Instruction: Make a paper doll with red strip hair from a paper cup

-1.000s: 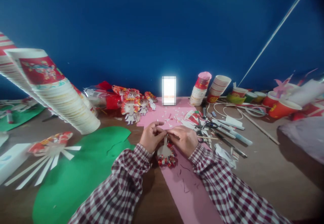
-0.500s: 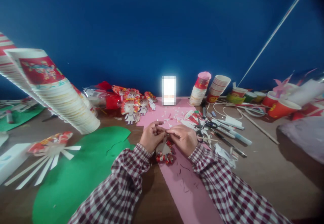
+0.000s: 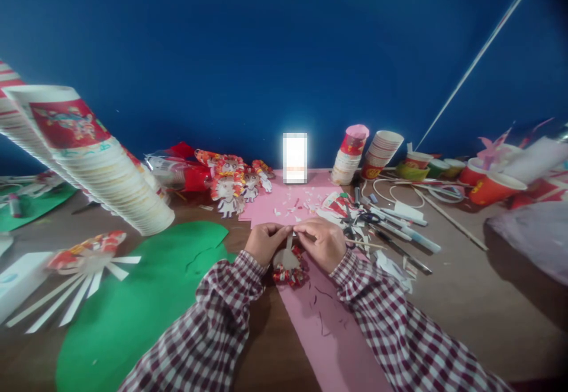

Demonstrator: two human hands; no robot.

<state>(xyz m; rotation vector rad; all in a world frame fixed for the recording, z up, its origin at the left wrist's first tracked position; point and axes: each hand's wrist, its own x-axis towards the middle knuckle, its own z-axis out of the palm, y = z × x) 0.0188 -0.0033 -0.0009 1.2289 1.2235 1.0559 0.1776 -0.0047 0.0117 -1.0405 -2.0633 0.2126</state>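
In the middle, my left hand (image 3: 267, 243) and my right hand (image 3: 323, 244) meet, thumbs and fingers pinched at the top of a narrow pale strip. The strip rises from a cut paper cup (image 3: 287, 260) with a round whitish base and curled red-patterned strips along its near side. The cup is just below my fingers, over the edge of a pink paper sheet (image 3: 331, 339). Both hands are closed, fingertips almost touching.
To the left, another cut cup (image 3: 95, 256) with splayed white strips lies by green paper (image 3: 146, 297). Tall stacked cups (image 3: 110, 161) lean behind it. Paper figures (image 3: 228, 185) stand at the back. Pens (image 3: 406, 235), scissors (image 3: 370, 219) and scraps crowd the right.
My left fingers have come down and closed in a pinch. More of the pale strip and the cup's base now shows between my hands.
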